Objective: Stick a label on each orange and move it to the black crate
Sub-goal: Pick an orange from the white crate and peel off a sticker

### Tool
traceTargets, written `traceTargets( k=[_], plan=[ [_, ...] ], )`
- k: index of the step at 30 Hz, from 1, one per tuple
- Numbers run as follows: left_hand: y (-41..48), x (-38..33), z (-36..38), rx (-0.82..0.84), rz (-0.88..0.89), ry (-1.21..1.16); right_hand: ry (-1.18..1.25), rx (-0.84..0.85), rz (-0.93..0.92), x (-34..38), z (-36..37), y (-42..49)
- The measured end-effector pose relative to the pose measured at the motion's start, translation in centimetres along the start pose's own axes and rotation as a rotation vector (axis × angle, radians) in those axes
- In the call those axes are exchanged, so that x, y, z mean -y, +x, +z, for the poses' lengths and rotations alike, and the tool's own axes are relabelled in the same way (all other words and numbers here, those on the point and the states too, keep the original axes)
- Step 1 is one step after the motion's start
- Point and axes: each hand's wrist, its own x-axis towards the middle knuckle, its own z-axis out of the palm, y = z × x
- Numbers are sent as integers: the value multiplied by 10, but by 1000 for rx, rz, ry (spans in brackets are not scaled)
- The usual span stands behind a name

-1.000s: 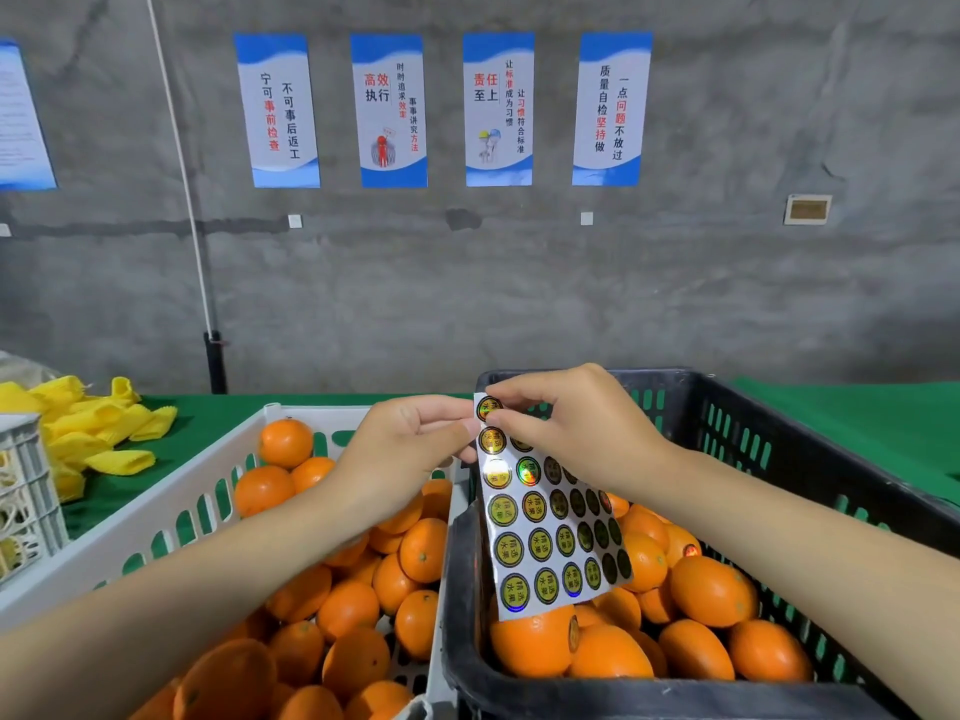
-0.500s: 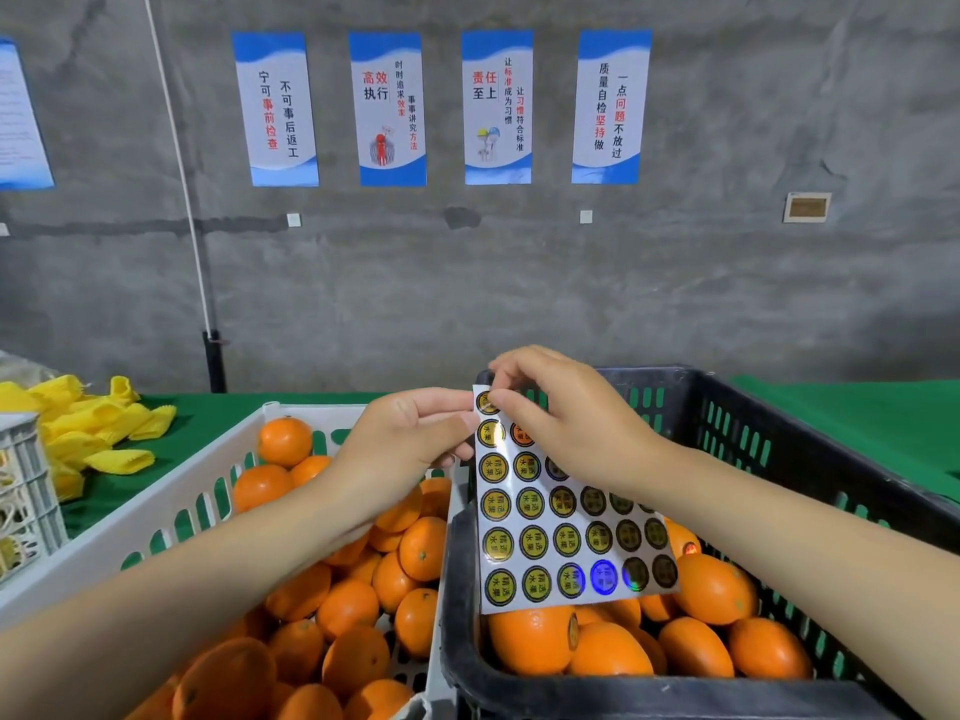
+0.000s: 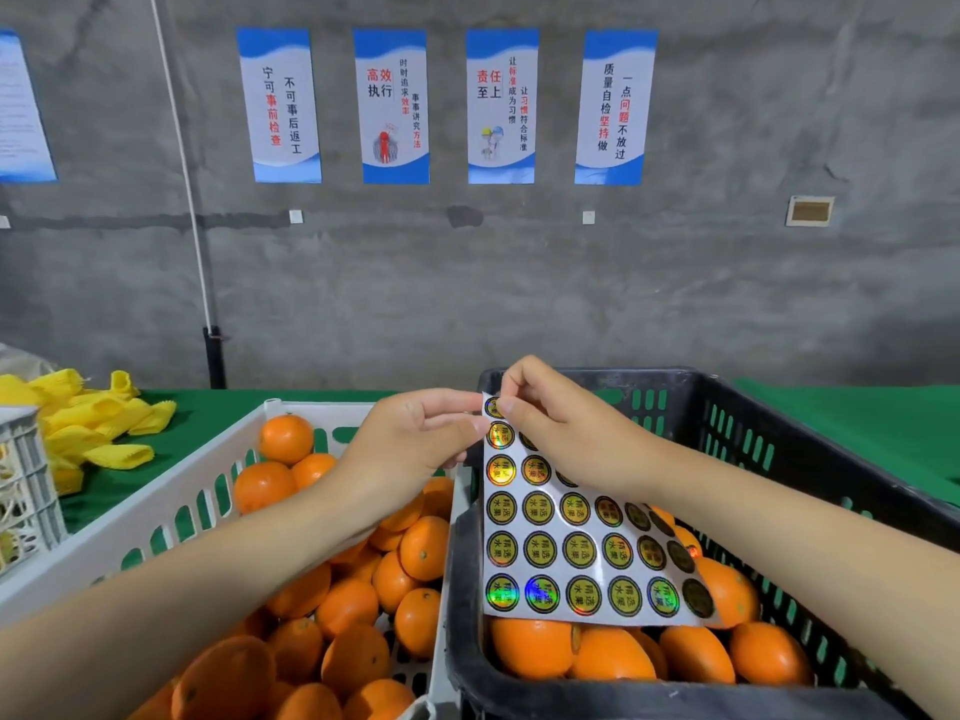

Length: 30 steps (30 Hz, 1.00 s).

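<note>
Sheet (image 3: 571,553) flatter than earlier; left hand (image 3: 410,444) and right hand (image 3: 566,433) grips clamped on it.

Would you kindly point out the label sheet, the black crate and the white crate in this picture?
label sheet (image 3: 561,569), head view, middle of the sheet, among the round labels.
black crate (image 3: 665,379), head view, its far rim.
white crate (image 3: 156,493), head view, its left wall.

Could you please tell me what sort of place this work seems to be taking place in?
Probably a fruit-packing workshop: a white crate and a black crate full of oranges, a label sheet of round stickers, and slogan posters on a bare concrete wall.
</note>
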Motion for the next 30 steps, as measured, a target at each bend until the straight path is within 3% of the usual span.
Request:
traceTargets(
  k=[10,19,25,30],
  plan=[
    [9,8,-8,23,-164,-18,-17,96,-85,8,-4,-4],
    [5,4,-3,101,-112,-23,136,-94,-30,9,-5,0],
    [4,4,-2,136,-135,-73,285,-76,43,8,-9,4],
    [3,4,-4,276,-111,-128,369,-162,82,8,-10,4]
  ],
)
